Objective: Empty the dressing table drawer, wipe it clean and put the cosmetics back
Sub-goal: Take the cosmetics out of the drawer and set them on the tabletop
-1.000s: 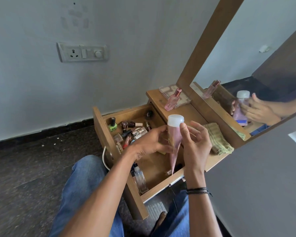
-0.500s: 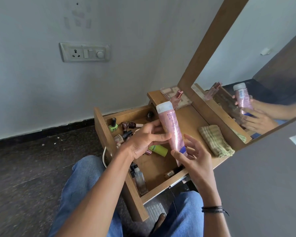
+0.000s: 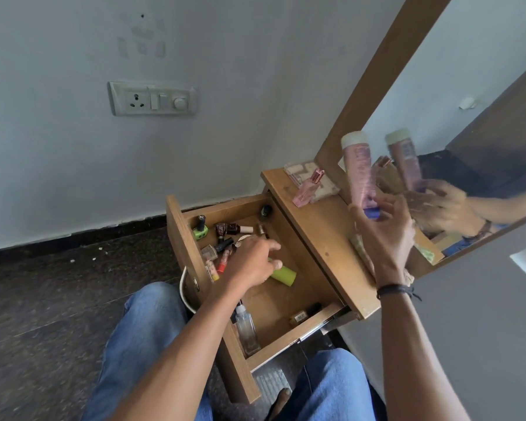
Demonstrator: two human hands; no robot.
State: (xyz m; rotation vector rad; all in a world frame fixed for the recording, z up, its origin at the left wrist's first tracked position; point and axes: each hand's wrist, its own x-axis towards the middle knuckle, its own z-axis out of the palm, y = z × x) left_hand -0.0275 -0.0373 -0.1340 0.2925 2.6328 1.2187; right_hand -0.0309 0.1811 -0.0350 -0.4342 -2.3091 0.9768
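Right hand pinched a pink tube by its blue base, upright above the tabletop at two o'clock from the open drawer, apparently for setting aside. Left hand curled over a green tube mid-drawer; a firm grip could not be confirmed.
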